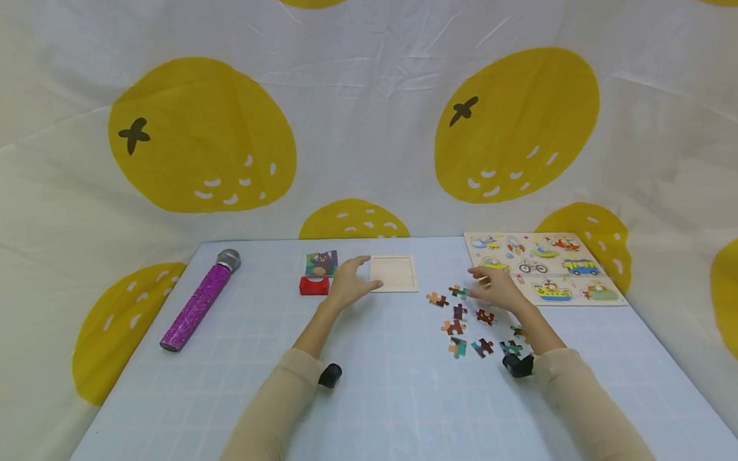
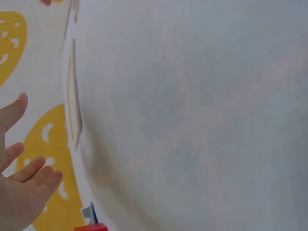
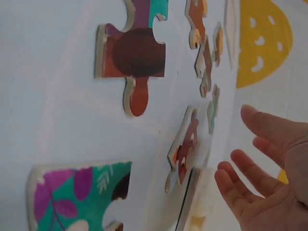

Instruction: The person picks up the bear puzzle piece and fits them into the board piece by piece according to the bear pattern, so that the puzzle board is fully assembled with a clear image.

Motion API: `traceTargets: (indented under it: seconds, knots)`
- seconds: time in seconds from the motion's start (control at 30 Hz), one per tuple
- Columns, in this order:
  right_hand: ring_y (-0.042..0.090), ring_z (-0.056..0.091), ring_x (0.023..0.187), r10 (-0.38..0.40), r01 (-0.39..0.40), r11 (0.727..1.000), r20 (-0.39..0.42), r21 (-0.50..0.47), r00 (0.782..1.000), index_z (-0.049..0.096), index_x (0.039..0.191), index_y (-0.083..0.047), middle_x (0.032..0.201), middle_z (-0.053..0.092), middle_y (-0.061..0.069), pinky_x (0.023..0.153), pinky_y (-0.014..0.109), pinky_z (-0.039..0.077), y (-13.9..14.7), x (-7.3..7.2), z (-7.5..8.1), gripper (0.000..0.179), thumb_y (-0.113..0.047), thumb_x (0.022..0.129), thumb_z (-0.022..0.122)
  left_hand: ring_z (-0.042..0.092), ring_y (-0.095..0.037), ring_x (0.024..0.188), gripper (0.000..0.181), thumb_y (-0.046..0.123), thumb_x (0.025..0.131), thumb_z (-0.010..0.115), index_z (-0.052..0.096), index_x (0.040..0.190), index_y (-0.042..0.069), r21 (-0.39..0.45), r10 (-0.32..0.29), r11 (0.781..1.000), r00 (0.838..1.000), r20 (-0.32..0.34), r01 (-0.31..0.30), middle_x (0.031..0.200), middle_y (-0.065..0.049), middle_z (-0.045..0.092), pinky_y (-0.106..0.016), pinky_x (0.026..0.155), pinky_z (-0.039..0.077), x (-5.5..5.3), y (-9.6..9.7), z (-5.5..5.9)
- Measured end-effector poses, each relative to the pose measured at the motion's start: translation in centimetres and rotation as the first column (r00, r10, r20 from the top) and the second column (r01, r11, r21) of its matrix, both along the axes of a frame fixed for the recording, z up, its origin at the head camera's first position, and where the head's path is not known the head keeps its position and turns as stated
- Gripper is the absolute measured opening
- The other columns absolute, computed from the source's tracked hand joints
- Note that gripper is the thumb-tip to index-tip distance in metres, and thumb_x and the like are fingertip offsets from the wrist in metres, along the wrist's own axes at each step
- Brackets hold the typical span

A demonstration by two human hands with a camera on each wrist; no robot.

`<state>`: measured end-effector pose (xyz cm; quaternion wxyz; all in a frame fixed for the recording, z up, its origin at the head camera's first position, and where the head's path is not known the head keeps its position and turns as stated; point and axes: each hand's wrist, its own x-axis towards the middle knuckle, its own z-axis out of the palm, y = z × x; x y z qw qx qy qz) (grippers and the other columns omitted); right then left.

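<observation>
My left hand (image 1: 346,285), fingers spread and holding nothing, is over the left edge of a shallow square wooden tray (image 1: 393,274). Thumb and fingers stand apart in the left wrist view, with the tray's thin edge (image 2: 73,96) beyond them. My right hand (image 1: 498,288) is beside several loose jigsaw pieces (image 1: 460,312), its fingers loosely bent around nothing. A brown and purple jigsaw piece (image 3: 137,53) and a teal one with purple leaves (image 3: 82,197) lie flat in the right wrist view. Part of a jigsaw piece (image 1: 519,332) is hidden behind my right forearm.
A vehicle peg puzzle board (image 1: 544,268) lies at the back right, partly behind my right hand. Left of the tray are a small picture card (image 1: 321,263) and a red notched block (image 1: 313,286). A glittery purple microphone (image 1: 199,303) lies farther left.
</observation>
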<state>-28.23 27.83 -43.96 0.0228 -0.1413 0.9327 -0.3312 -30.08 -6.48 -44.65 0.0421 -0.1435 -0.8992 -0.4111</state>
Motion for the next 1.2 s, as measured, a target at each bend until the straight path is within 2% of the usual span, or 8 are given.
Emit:
traceTargets:
  seconds: [0.1, 0.23, 0.37, 0.5, 0.6, 0.73, 0.97, 1.2]
  knots:
    - [0.042, 0.054, 0.107, -0.001, 0.0, 1.0, 0.034, 0.031, 0.999, 0.051, 0.127, 0.007, 0.121, 0.056, 0.028, 0.089, 0.05, 0.048, -0.4, -0.1, -0.5, 0.05, -0.012, 0.084, 0.068, 0.041, -0.035, 0.13, 0.069, 0.026, 0.078, 0.076, 0.047, 0.136, 0.0, -0.045, 0.012, 0.999, 0.999, 0.04, -0.01, 0.138, -0.018, 0.048, -0.048, 0.107, 0.034, -0.7, 0.7, -1.1]
    - [0.04, 0.055, 0.107, 0.006, -0.009, 0.998, 0.039, 0.065, 0.999, 0.053, 0.126, 0.007, 0.119, 0.059, 0.025, 0.091, 0.05, 0.047, -0.8, -0.3, -0.9, 0.049, -0.012, 0.084, 0.068, 0.04, -0.035, 0.131, 0.076, 0.029, 0.076, 0.079, 0.044, 0.136, -0.003, -0.064, 0.001, 0.998, 0.998, 0.056, 0.003, 0.139, -0.02, 0.046, -0.046, 0.108, 0.033, -1.6, 1.1, -2.2]
    - [0.037, 0.056, 0.103, 0.019, -0.021, 0.995, 0.024, 0.094, 1.0, 0.055, 0.123, 0.007, 0.112, 0.063, 0.023, 0.09, 0.049, 0.047, -1.3, -0.5, -0.9, 0.048, -0.014, 0.083, 0.07, 0.037, -0.035, 0.133, 0.083, 0.03, 0.073, 0.081, 0.041, 0.138, -0.003, -0.036, -0.012, 0.999, 0.995, 0.099, 0.016, 0.142, -0.02, 0.043, -0.044, 0.11, 0.031, -2.2, 1.3, -3.1]
    - [0.033, 0.057, 0.099, -0.003, 0.001, 0.993, 0.021, 0.115, 1.0, 0.058, 0.12, 0.007, 0.109, 0.065, 0.021, 0.087, 0.046, 0.048, -1.8, -0.7, -1.1, 0.045, -0.015, 0.082, 0.071, 0.033, -0.035, 0.136, 0.082, 0.027, 0.073, 0.081, 0.041, 0.139, -0.002, 0.005, 0.007, 1.0, 0.991, 0.137, -0.007, 0.145, -0.021, 0.039, -0.044, 0.112, 0.027, -2.4, 1.5, -3.9]
    - [0.031, 0.058, 0.095, -0.023, 0.019, 0.993, 0.031, 0.12, 0.999, 0.059, 0.118, 0.007, 0.106, 0.065, 0.02, 0.084, 0.044, 0.049, -1.9, -0.9, -1.2, 0.043, -0.014, 0.082, 0.071, 0.03, -0.036, 0.137, 0.078, 0.023, 0.074, 0.08, 0.043, 0.137, -0.004, 0.005, 0.014, 1.0, 0.991, 0.13, -0.015, 0.144, -0.021, 0.039, -0.045, 0.113, 0.024, -2.5, 1.7, -4.2]
    - [0.029, 0.059, 0.092, -0.043, 0.036, 0.992, 0.055, 0.119, 0.998, 0.061, 0.115, 0.006, 0.102, 0.065, 0.019, 0.081, 0.042, 0.051, -1.9, -1.2, -1.2, 0.039, -0.012, 0.083, 0.071, 0.029, -0.036, 0.137, 0.076, 0.024, 0.076, 0.078, 0.043, 0.135, -0.008, -0.041, 0.003, 0.999, 0.994, 0.111, 0.001, 0.144, -0.021, 0.039, -0.045, 0.114, 0.021, -2.5, 1.9, -4.4]
    - [0.028, 0.059, 0.088, -0.009, 0.009, 1.0, 0.099, -0.005, 0.995, 0.067, 0.107, 0.003, 0.098, 0.064, 0.018, 0.07, 0.033, 0.049, -2.1, -2.5, -0.8, 0.026, -0.006, 0.083, 0.069, 0.03, -0.035, 0.137, 0.073, 0.028, 0.081, 0.074, 0.043, 0.135, -0.01, -0.123, 0.004, 0.992, 0.996, 0.084, 0.006, 0.143, -0.021, 0.04, -0.044, 0.115, 0.019, -2.1, 2.0, -4.1]
    - [0.021, 0.062, 0.079, -0.022, 0.054, 0.985, 0.195, -0.163, 0.981, 0.06, 0.119, 0.007, 0.108, 0.061, 0.026, 0.066, 0.025, 0.051, -3.3, -4.0, 0.2, 0.031, -0.006, 0.09, 0.06, 0.031, -0.034, 0.137, 0.068, 0.029, 0.083, 0.071, 0.045, 0.133, -0.009, -0.132, 0.012, 0.991, 0.997, 0.07, -0.002, 0.143, -0.02, 0.041, -0.043, 0.115, 0.018, -2.2, 2.0, -4.2]
